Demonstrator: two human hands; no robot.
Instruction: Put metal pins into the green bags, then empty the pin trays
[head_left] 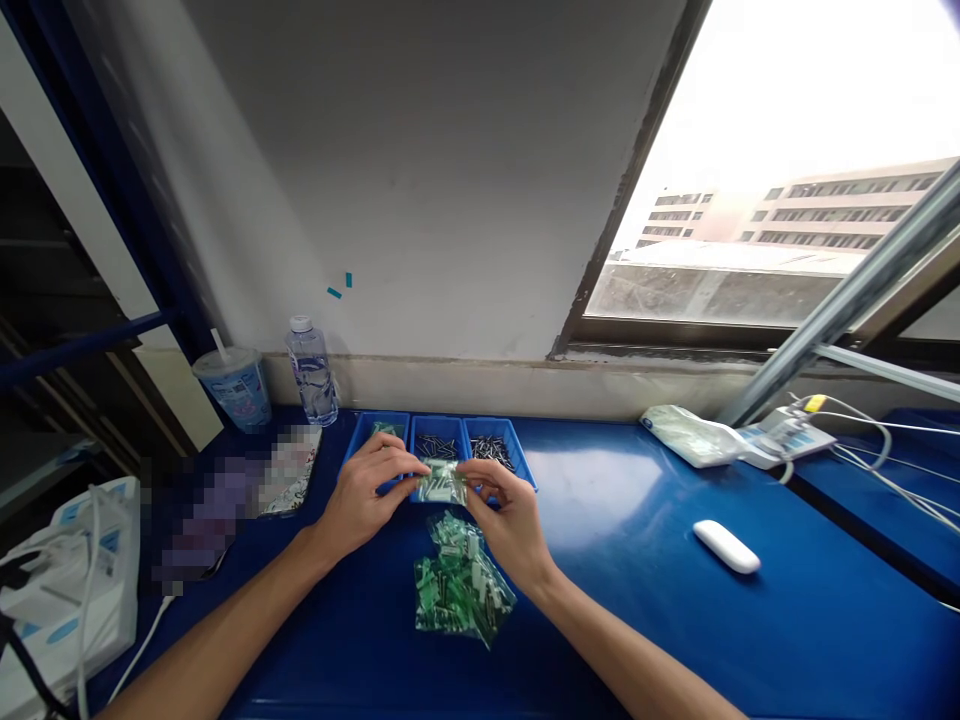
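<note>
Between my two hands is a small clear plastic bag (pixel 442 484) with pale green and white pieces showing inside. My left hand (pixel 373 480) pinches its left edge, and my right hand (pixel 506 505) pinches its right edge. Behind the bag stand three blue bins: the left bin (pixel 360 428) has greenish contents partly hidden by my left hand, the middle bin (pixel 437 443) contains dark screws, and the right bin (pixel 491 448) contains metal screws. Nearer to me, a pile of similar filled bags (pixel 459 585) with green pieces lies on the blue table (pixel 592 590).
At the back left stand a lidded cup with a straw (pixel 236 388) and a water bottle (pixel 312 372). Power strips with cables lie at the left (pixel 82 560) and far right (pixel 787 440). A white oblong case (pixel 726 546) and a plastic packet (pixel 691 436) are on the right.
</note>
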